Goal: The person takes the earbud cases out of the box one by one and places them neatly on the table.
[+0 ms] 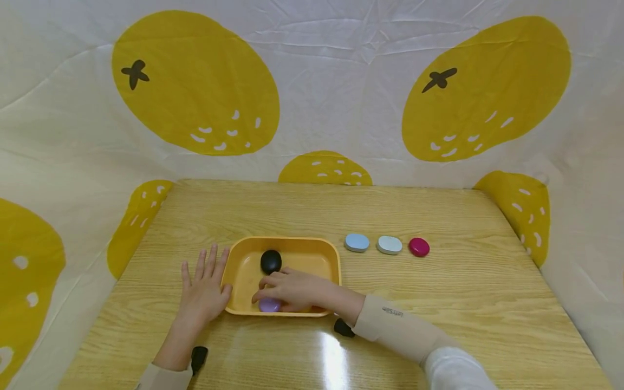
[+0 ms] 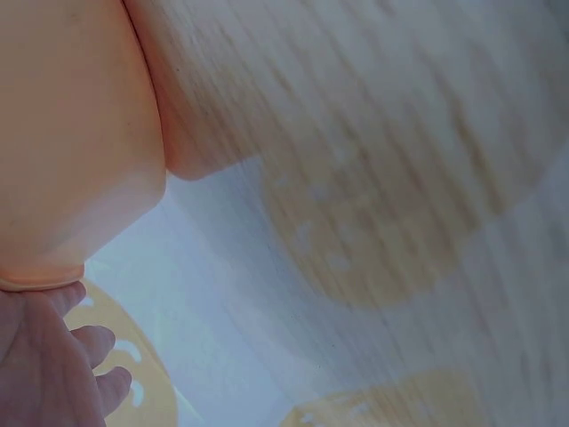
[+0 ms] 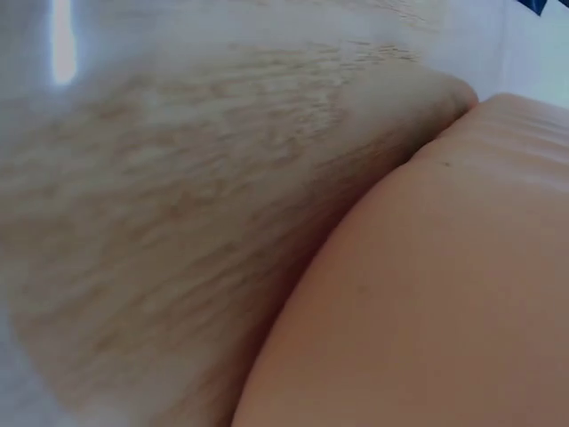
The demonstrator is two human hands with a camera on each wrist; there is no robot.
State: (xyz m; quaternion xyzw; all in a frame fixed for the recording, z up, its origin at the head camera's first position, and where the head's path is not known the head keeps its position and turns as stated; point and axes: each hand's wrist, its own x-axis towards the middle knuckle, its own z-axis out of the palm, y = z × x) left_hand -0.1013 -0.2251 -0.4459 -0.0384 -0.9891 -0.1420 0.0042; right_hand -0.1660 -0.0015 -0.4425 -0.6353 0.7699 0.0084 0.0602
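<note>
The head view alone showed us the purple piece [image 1: 270, 305], lying in the tray [image 1: 309, 260] near its front wall under the right hand [image 1: 294, 291], whose bent fingers curled round it; how firmly they gripped, we could not tell. Only there did we see the black piece [image 1: 271, 262] behind it in the tray, and the blue piece [image 1: 357, 242], white piece [image 1: 389, 245] and red piece [image 1: 419, 247] in a row on the table [image 1: 463, 325], right of the tray. The left hand [image 1: 205, 295] held nothing, fingers straight and spread, thumb against the tray's left side. The left wrist view gave us the tray's outer wall, which the head view hid, with that hand cut off at the corner. In the right wrist view we could not make out what the broad, blurred orange-pink surface was. The purple piece looked smooth, glossy and rounded, its upper part covered by fingers.
</note>
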